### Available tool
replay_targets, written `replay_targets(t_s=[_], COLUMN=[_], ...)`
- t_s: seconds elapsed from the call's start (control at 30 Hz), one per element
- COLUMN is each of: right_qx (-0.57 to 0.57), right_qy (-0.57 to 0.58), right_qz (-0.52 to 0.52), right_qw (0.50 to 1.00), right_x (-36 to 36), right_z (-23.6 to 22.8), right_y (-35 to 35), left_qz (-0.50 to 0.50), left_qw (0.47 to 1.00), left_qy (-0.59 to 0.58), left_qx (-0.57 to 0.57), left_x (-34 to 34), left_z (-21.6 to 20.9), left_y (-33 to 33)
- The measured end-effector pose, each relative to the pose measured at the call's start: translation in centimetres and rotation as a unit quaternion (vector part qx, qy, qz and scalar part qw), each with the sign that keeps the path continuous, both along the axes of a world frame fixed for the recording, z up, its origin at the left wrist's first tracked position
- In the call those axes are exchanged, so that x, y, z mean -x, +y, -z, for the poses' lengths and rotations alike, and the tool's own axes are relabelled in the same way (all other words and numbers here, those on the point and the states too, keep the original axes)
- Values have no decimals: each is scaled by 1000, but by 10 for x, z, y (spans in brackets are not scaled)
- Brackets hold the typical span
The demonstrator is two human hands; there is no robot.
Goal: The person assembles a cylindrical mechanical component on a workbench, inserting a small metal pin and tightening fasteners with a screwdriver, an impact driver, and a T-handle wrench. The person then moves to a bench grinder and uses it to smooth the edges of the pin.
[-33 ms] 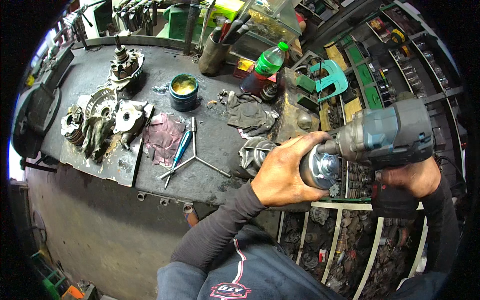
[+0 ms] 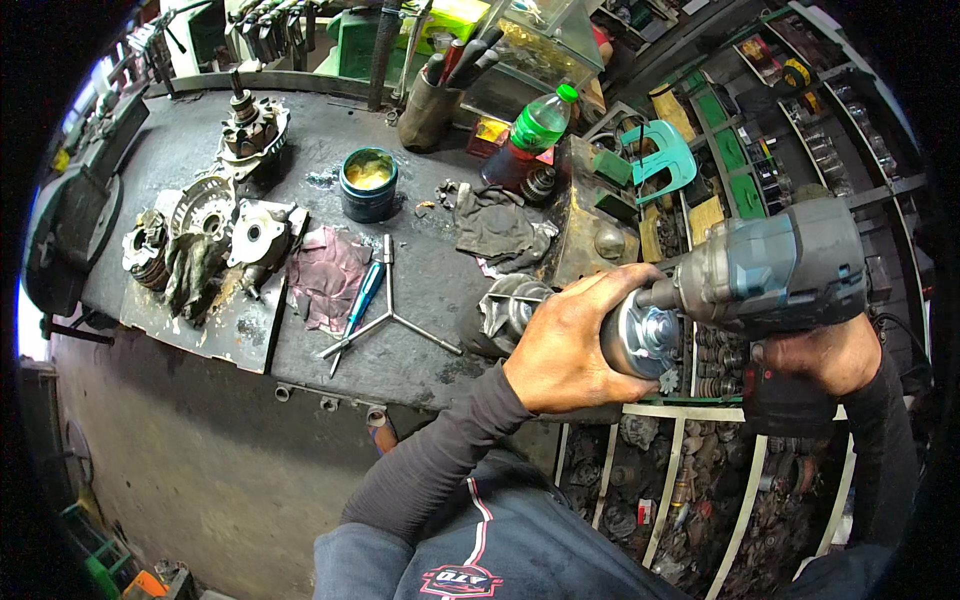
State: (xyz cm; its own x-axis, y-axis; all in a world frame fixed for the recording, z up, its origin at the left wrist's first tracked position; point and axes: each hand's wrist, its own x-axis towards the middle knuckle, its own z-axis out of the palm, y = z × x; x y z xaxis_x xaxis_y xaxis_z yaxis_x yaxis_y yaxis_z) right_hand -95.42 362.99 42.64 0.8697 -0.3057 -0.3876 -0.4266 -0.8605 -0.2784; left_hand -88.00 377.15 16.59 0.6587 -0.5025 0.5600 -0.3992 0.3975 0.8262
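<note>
My left hand (image 2: 560, 355) is wrapped round a silver cylindrical metal part (image 2: 645, 340), thumb below and fingers over the top. Its shiny stepped end faces right. My right hand (image 2: 830, 355) grips the handle of a grey-blue cordless impact wrench (image 2: 775, 265), whose nose meets the upper edge of the cylinder beside my left fingertips. The exact contact there is hard to make out, and the wrench partly covers my right fingers. Just left of my left hand, a rounded metal housing (image 2: 505, 310) sits on the workbench (image 2: 420, 270), partly hidden behind the hand.
A three-way socket wrench (image 2: 388, 290), a blue screwdriver (image 2: 362, 300) and a pink cloth (image 2: 325, 275) lie mid-bench. Behind them stand an open grease tub (image 2: 368, 190) and a green-labelled bottle (image 2: 535, 135). Alternator parts (image 2: 205, 220) occupy the left; racks of parts (image 2: 690, 490) line the right.
</note>
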Motion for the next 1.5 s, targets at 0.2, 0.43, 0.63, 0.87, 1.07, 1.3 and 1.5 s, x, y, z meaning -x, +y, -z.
replay_targets(t_s=[0.2,0.43,0.63,0.87,1.07,1.3,1.5], right_qx=[22,8,18,-62,-108,-73,-190], right_qy=[80,49,-15,-43,-30,2,-12], right_qz=[68,91,1,77,103,94,133], right_qw=[994,995,1000,994,988,993,973], right_x=[3,3,19,62,79,74,66], right_z=[-5,-5,-16,-26,-8,-1,-1], right_y=[-7,-10,-26,-39,-37,-35,-28], left_qz=[4,10,22,74,43,-15,-18], left_qw=[1000,1000,1000,996,999,993,830], left_qy=[3,1,-11,8,-25,-106,-496], left_qx=[-6,1,12,48,5,-58,-254], left_x=[-2,-5,-8,-19,-36,-37,-59], left_z=[-1,-1,0,-8,-25,-46,-79], left_y=[-1,-2,0,7,10,20,24])
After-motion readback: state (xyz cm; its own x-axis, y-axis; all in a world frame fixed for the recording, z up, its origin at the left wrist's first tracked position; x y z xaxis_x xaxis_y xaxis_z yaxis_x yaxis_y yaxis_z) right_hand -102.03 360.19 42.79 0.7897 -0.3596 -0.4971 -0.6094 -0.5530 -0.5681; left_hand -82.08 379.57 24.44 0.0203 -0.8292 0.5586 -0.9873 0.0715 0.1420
